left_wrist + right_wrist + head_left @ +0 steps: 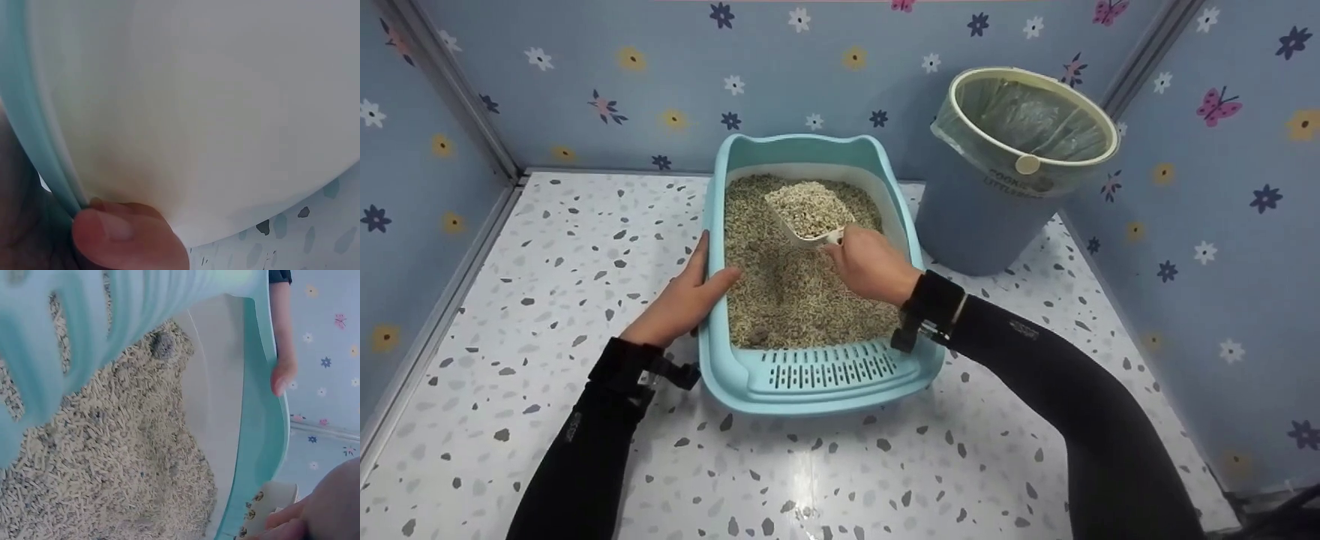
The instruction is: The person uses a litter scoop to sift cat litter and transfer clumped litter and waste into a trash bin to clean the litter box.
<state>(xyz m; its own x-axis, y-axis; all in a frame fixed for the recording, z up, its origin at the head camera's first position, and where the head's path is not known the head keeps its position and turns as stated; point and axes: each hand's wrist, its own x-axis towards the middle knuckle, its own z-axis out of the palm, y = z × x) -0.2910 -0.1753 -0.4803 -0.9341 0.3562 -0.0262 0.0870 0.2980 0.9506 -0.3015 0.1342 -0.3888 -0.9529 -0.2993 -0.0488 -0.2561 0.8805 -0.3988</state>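
Observation:
A blue-green litter box (pixel 817 405) holds pellet litter (pixel 810 307). My right hand (pixel 874 262) grips the handle of a white scoop (pixel 810 214) heaped with pale pellets, held over the litter. At the box's left rim, my left hand (pixel 682 296) has its thumb over the edge and the fingers outside. The left wrist view has the left hand (pixel 132 236) around the rim, against the pale wall (pixel 197 112). In the right wrist view the scoop (pixel 284 495) shows partly beside the right hand (pixel 332 506), and a dark clump (pixel 164 346) lies in the litter (pixel 112 455).
A blue bin (pixel 986 210) with a clear liner and cream rim stands right of the box, near the back wall. Flower-patterned panels (pixel 615 82) enclose the speckled floor (pixel 562 300) at the back and both sides. A slotted step forms the box's near end.

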